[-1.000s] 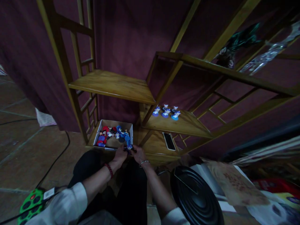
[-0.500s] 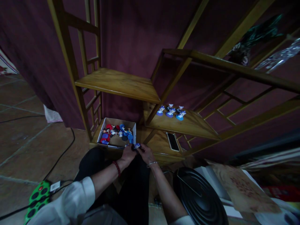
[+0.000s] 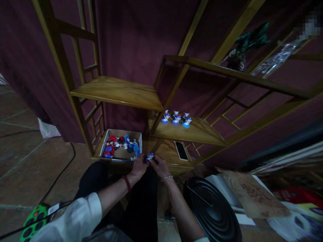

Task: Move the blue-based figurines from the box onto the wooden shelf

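A small blue-and-white figurine [image 3: 150,156] is held between my two hands, just right of the box. My left hand [image 3: 139,165] pinches it from the left, and my right hand [image 3: 159,166] has its fingers closed on the other side. The open cardboard box [image 3: 121,131] on the low shelf holds several red, blue and white figurines, some lying on their sides. On the raised shelf [image 3: 202,131] to the right, several figurines [image 3: 176,120] stand upright in two rows, purple and blue ones in front and dark ones behind.
A white-edged phone [image 3: 181,151] lies on the low shelf. An upper wooden shelf [image 3: 118,90] overhangs the box. A black ribbed object [image 3: 214,208] sits by my right forearm, with papers beyond. A green power strip [image 3: 34,222] and cables are on the floor at left.
The view has shifted, so the shelves appear further left. The figurine and my hands have come slightly away from the box, and another small figurine now shows at the box's front right corner.
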The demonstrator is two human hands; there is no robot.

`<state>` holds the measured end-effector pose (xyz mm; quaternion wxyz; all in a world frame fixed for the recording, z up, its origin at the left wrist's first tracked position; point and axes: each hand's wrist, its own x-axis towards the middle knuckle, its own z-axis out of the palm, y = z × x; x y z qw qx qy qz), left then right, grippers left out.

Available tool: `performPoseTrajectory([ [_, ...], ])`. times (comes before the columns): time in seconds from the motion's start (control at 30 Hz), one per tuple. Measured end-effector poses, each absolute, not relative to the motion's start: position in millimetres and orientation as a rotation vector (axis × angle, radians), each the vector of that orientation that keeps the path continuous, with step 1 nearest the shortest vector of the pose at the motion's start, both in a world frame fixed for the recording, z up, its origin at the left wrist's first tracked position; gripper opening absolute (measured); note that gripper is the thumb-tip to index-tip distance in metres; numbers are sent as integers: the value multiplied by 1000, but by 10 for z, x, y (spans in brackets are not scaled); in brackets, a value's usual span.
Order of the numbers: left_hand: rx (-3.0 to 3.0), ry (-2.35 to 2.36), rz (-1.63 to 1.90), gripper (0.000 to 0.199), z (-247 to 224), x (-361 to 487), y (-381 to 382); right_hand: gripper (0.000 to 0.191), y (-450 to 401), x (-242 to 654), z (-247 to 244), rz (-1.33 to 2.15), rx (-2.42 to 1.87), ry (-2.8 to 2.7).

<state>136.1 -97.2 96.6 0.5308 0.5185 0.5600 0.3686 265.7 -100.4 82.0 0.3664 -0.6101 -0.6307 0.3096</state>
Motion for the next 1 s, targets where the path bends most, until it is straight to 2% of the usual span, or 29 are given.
performPoseTrajectory([
  [1.0, 1432, 1086, 931, 22, 1329, 1954, -950, 20, -1257, 3296, 1509, 711, -1502, -1530],
])
